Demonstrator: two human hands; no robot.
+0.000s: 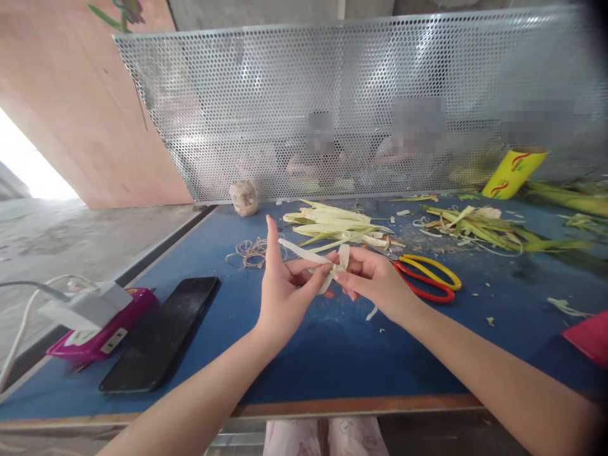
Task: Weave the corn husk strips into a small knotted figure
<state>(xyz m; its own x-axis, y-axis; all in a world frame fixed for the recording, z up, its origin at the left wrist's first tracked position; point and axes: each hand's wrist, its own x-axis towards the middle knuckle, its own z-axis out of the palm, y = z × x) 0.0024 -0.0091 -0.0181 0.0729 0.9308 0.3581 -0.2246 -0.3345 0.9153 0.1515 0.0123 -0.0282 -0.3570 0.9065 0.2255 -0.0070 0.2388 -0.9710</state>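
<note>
A smooth black phone [159, 335] lies flat. Beyond it, above the blue tabletop [332, 361], the left hand [285, 288], one finger upright, and the curled right hand [380, 278] pinch thin, papery husk strips [304, 251] between them. Scissors [407, 258] with looped handles, tangled string [251, 252], a ribbed husk heap [327, 225] and a perforated metal screen [266, 82] follow. Fingers cover the strips' middle; the scissors' blades are mostly hidden; shapes behind the screen blur.

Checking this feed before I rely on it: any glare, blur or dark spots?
Head view: bright glints on the perforated screen; whited-out daylight at far left; upper right corner black; grey pixelated patches over the screen; pale strip slightly soft but readable.
</note>
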